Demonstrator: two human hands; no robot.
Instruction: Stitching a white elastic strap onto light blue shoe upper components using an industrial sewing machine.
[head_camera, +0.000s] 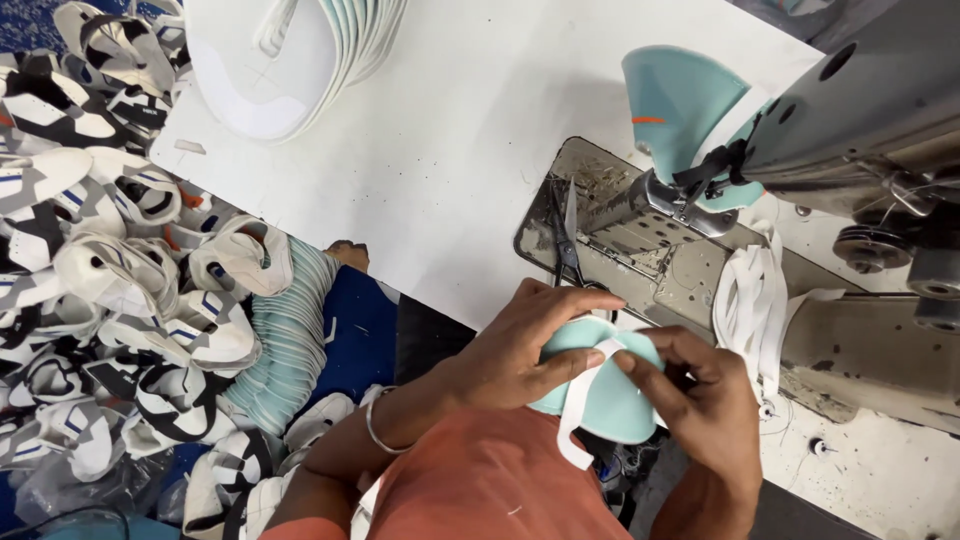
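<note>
A light teal shoe piece (610, 395) is held between both hands just in front of the sewing machine. My left hand (525, 350) grips its left edge from above. My right hand (700, 400) pinches a white strap (583, 400) against the piece's top; the strap hangs down over the teal surface. Another teal piece (680, 105) sits under the sewing machine head (870, 100), with a white strip caught at the presser foot.
Scissors (566, 245) lie on the metal machine bed (640, 240). A bundle of white straps (750, 300) rests to the right. A fanned stack of white and teal pieces (300, 60) lies on the white table. Many shoe uppers (110, 280) pile at left.
</note>
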